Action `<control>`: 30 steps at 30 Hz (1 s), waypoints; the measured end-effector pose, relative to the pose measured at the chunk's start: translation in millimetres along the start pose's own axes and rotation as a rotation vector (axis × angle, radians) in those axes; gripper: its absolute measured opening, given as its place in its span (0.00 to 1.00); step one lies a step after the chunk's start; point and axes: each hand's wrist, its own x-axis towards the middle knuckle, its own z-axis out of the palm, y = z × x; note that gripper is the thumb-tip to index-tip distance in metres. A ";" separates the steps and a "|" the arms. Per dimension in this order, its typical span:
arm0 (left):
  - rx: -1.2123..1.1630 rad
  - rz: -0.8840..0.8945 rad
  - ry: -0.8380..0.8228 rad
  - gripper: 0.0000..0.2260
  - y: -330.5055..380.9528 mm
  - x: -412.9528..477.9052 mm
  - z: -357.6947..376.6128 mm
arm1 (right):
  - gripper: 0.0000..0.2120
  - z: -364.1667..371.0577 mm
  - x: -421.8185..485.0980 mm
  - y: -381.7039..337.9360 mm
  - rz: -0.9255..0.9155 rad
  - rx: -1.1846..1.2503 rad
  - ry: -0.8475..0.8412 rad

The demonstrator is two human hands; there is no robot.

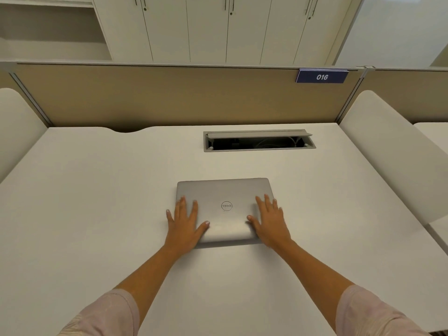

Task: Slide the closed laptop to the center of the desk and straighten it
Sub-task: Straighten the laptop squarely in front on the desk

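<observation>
A closed silver laptop point(225, 192) with a round logo on its lid lies flat on the white desk point(97, 190), near the middle and roughly square to the desk's edges. My left hand point(185, 221) rests flat on the lid's near left corner, fingers spread. On the near right corner my right hand point(269, 219) lies flat too, fingers spread. Both palms press on the lid and cover its near corners; neither hand wraps around the laptop.
An open cable hatch point(259, 140) sits in the desk behind the laptop. A tan divider panel point(169, 95) with a blue "016" sign point(322, 76) closes the back edge. White curved side panels point(388, 146) flank the desk. Cabinets stand beyond.
</observation>
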 end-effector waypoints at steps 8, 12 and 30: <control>0.143 0.350 -0.065 0.38 -12.9 -21.8 15.5 | 0.31 31.8 -29.3 14.3 -0.459 -0.253 -0.094; 0.179 0.366 -0.076 0.38 -13.3 -23.9 13.6 | 0.28 30.8 -28.8 18.3 -0.463 -0.263 -0.078; 0.233 0.391 -0.089 0.34 -10.2 -17.7 10.5 | 0.27 31.4 -23.0 17.7 -0.452 -0.252 -0.071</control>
